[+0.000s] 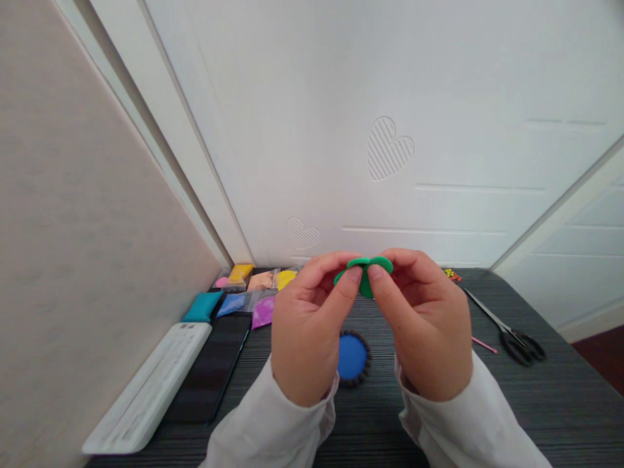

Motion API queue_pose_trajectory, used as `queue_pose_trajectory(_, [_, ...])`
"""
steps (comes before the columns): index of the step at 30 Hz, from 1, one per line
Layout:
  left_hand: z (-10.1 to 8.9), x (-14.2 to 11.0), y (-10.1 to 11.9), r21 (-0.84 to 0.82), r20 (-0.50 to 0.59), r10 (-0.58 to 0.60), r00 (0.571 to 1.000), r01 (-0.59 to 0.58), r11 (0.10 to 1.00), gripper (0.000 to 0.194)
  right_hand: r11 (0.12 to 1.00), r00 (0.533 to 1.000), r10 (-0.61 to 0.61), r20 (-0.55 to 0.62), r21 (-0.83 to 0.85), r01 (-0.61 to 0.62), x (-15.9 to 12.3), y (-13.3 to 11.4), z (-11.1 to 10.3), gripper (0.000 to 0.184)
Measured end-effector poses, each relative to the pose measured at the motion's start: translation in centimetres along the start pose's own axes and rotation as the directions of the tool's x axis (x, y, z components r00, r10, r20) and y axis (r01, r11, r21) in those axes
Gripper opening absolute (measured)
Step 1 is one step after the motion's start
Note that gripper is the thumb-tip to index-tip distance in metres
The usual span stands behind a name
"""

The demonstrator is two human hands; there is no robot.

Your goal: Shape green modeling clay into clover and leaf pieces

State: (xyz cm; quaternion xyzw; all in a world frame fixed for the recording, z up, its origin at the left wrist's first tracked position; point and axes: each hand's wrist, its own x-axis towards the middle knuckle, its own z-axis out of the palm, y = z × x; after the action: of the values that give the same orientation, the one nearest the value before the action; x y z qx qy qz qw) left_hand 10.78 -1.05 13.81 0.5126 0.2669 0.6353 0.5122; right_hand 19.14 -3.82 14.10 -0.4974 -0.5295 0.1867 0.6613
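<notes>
Both hands are raised above a dark striped table (560, 396), pinching one flat piece of green clay (366, 265) between them. My left hand (307, 325) grips its left part with thumb and fingers. My right hand (424, 322) grips its right part the same way. The clay is thin and bent, with rounded lobes. Below the hands, on the table, lies a blue clay disc ringed with small black beads (353, 358).
Black scissors (517, 338) lie at the right, with a thin pink stick (484, 344) beside them. Several bags of coloured clay (253, 292) sit at the back left. A black phone (209, 370) and a white oblong case (151, 387) lie along the left wall. Small coloured bits (452, 275) sit at the back.
</notes>
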Motion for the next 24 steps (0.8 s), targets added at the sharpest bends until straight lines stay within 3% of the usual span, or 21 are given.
queue_pose_trajectory(5, [0.0, 0.0, 0.0, -0.040, -0.008, -0.013, 1.000, 0.012, 0.999, 0.013, 1.000, 1.000, 0.016, -0.007, 0.027, -0.015, 0.1, 0.0, -0.1, 0.008])
queue_pose_trajectory(13, [-1.2, 0.3, 0.9, -0.036, 0.049, -0.054, 0.997, 0.056, 0.998, 0.019, 0.964, 0.995, 0.066, 0.074, 0.251, -0.083, 0.7, 0.2, -0.4, 0.004])
queue_pose_trajectory(17, [-0.9, 0.2, 1.1, 0.087, 0.008, -0.005, 1.000, 0.005, 0.996, 0.019, 0.978, 0.993, 0.070, 0.099, 0.189, -0.088, 0.8, 0.3, -0.5, 0.005])
queue_pose_trajectory(20, [-0.8, 0.2, 1.0, 0.183, -0.018, 0.032, 0.999, -0.028, 0.983, 0.017, 0.988, 0.990, 0.088, 0.111, 0.120, -0.101, 0.8, 0.5, -0.5, 0.015])
queue_pose_trajectory(24, [-1.0, 0.4, 1.0, 0.171, 0.000, 0.032, 0.999, -0.031, 0.985, 0.019, 0.993, 0.985, 0.074, 0.154, 0.076, -0.087, 0.8, 0.6, -0.7, 0.016])
